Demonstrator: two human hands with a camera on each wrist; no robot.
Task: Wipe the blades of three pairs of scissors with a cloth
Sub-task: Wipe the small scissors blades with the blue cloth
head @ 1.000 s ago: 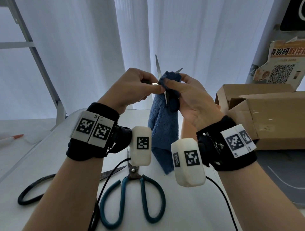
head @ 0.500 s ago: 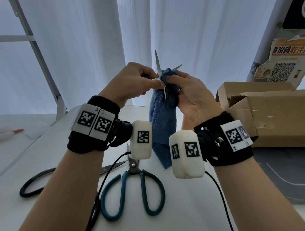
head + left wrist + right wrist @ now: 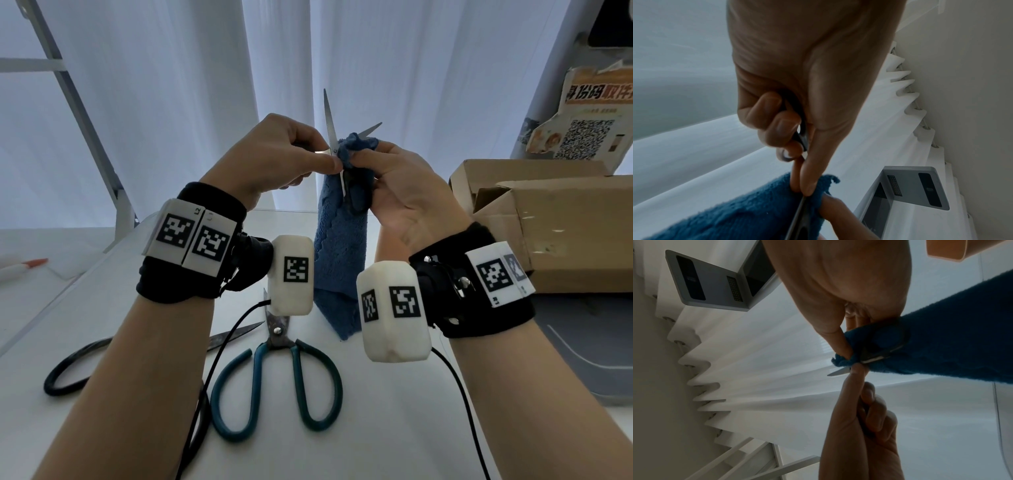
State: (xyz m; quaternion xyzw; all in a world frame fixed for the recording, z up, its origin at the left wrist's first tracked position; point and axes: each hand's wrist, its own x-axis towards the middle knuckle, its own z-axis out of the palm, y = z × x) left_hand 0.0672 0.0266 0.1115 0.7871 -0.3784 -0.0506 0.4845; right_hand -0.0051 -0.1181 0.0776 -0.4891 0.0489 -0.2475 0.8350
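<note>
My left hand (image 3: 329, 158) holds a small pair of scissors (image 3: 329, 120) up in the air, pinching it near the pivot, with the handle (image 3: 802, 136) inside the curled fingers. The blades stand spread: one points straight up, the other tip (image 3: 372, 129) sticks out to the right. My right hand (image 3: 363, 154) pinches the blue cloth (image 3: 342, 240) around that second blade (image 3: 838, 372); the cloth hangs down to the table. Teal-handled scissors (image 3: 277, 377) and black-handled scissors (image 3: 85, 363) lie shut on the white table (image 3: 394, 428) below my wrists.
Open cardboard boxes (image 3: 548, 222) stand at the right, with a grey tray (image 3: 582, 359) in front of them. A red-tipped pen (image 3: 24, 267) lies far left. White curtains hang behind, and a metal frame (image 3: 85, 120) leans at the left. Black cables trail from both wrists.
Both hands have risen a little with the scissors and cloth. Slightly more of the right-hand blade's tip now shows beyond the cloth. The two pairs on the table have not moved.
</note>
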